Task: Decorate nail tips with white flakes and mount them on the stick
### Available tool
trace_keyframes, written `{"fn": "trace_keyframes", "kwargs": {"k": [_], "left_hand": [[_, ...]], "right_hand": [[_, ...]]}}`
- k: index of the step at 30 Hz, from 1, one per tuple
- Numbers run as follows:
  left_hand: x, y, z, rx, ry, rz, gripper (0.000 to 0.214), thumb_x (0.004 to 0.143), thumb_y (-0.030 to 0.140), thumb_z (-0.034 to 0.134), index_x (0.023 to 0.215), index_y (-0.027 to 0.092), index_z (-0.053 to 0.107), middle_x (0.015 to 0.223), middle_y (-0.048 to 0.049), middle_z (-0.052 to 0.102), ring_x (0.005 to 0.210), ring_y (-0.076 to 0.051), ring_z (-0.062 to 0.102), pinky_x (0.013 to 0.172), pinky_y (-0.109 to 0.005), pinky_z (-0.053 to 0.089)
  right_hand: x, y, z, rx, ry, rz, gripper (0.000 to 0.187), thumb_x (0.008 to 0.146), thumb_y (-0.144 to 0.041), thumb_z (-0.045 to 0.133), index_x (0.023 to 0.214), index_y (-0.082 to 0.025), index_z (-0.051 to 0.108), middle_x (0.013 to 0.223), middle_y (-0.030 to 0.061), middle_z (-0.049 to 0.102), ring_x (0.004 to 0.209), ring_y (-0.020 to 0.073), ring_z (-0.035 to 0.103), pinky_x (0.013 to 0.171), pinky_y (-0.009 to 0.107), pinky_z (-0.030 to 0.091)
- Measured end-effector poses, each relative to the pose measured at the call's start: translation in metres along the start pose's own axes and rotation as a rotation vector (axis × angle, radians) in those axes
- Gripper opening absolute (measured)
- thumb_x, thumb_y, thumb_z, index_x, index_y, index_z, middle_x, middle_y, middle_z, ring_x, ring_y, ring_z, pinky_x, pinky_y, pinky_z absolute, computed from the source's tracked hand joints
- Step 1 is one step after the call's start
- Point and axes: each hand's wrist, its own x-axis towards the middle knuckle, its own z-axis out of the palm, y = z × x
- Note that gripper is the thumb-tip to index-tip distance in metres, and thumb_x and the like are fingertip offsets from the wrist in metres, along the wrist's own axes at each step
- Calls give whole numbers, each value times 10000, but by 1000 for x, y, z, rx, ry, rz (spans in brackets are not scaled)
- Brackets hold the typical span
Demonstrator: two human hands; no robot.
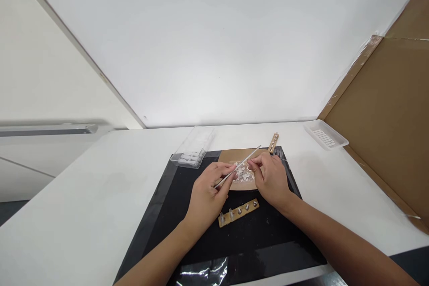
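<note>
My left hand (214, 183) is closed around a thin metal rod (248, 157), which slants up to the right. Thumb and fingertips of my right hand (270, 174) are pinched together close to the rod; what they hold, if anything, is too small to make out. Beneath both hands, small white and clear pieces (244, 174) lie heaped on a brown cardboard sheet (228, 155). Nearer to me is a wooden strip (238, 212) with a row of metal studs, and clear plastic sleeves stand on its left end.
A black mat (187, 214) covers the middle of the white table (100, 196). At its back left sits a clear box (192, 149) with white pieces. Behind my right hand lies a second studded strip (273, 142). A white tray (325, 135) stands by the cardboard wall (385, 120).
</note>
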Motion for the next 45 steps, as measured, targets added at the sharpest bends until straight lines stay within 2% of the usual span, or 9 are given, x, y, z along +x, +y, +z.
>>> {"fn": "trace_keyframes", "kwargs": {"k": [8,13,24,30,39,45], "left_hand": [[0,-3,-1,9,-54,21,222,1019,357,647,1152,249,790,944,-36,724,824,-176,760,515,-207,584],[1,-2,-1,63,-64,58,184,1032,342,633,1065,235,779,899,-26,713,824,-171,746,578,-217,575],[1,-1,-1,95,-54,78,173,1032,338,624,1006,232,758,858,-13,688,815,-174,722,633,-247,579],[0,-3,-1,101,-61,76,177,1037,341,616,1049,241,762,851,-12,672,824,-178,714,640,-251,583],[1,5,-1,100,-64,59,198,1038,350,605,992,230,756,868,-27,680,851,-190,710,650,-260,592],[0,4,-1,94,-72,52,200,1037,351,598,1048,232,759,865,-32,676,852,-200,712,630,-263,592]], "right_hand": [[0,-1,-1,30,-10,28,194,1093,-269,560,904,-227,576,829,-6,756,745,188,680,822,368,412],[0,0,-1,29,-39,49,211,1089,-280,554,886,-227,573,803,-7,741,732,189,681,807,377,404],[-2,-1,2,3,-52,16,220,1094,-284,548,883,-229,570,787,-7,723,731,191,668,800,368,393],[-6,-6,4,-4,-91,-25,229,1093,-297,528,878,-227,565,754,-2,686,716,199,648,777,355,379],[-4,-5,2,-6,-57,15,211,1092,-274,550,888,-222,566,784,-12,714,717,184,663,778,366,362],[-4,-7,1,-19,-119,-24,226,1097,-288,517,889,-225,574,774,0,707,715,190,650,774,373,389]]}}
